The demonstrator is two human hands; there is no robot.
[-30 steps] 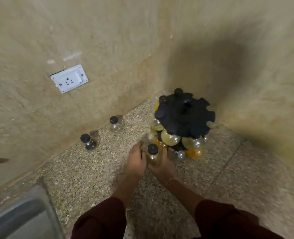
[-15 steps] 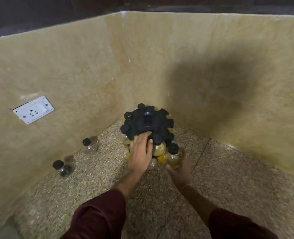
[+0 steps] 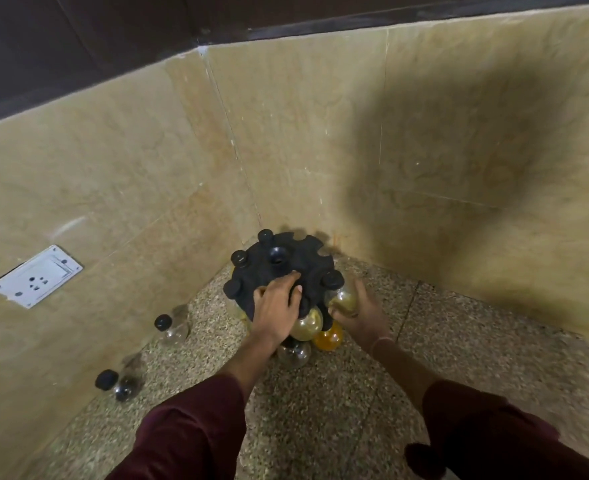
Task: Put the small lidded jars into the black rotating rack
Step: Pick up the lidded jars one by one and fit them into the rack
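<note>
Two maroon sleeves (image 3: 189, 431) reach in from the near edge over a speckled stone desk (image 3: 320, 410). Well to the left of the fingers, a loose clear jar (image 3: 120, 382) with a black lid sits close to the wall. A second loose jar (image 3: 172, 327) sits farther along the same wall.

The left hand (image 3: 275, 306) rests on top of the black rotating rack (image 3: 251, 275), its fingers (image 3: 288, 280) slightly spread and laid on the disc. Just under that hand, below the disc, sit a pale yellow jar (image 3: 307, 325), an orange jar (image 3: 327, 337) and, lowest, a clear racked jar (image 3: 295, 353).

The right hand (image 3: 362, 313) grips a yellowish held jar (image 3: 343, 297), its fingers (image 3: 338, 311) curled round the glass belly. This jar's black lid is against the right rim of the disc. Whether it is seated in a notch, I cannot tell.

Beyond the left fingers stands the rack's centre knob (image 3: 277, 256), and three black lids (image 3: 239, 258) fill notches along the left rim. Farther left, a white socket (image 3: 37, 277) is set in the beige tiled wall (image 3: 320, 133), which forms a corner behind the rack.
</note>
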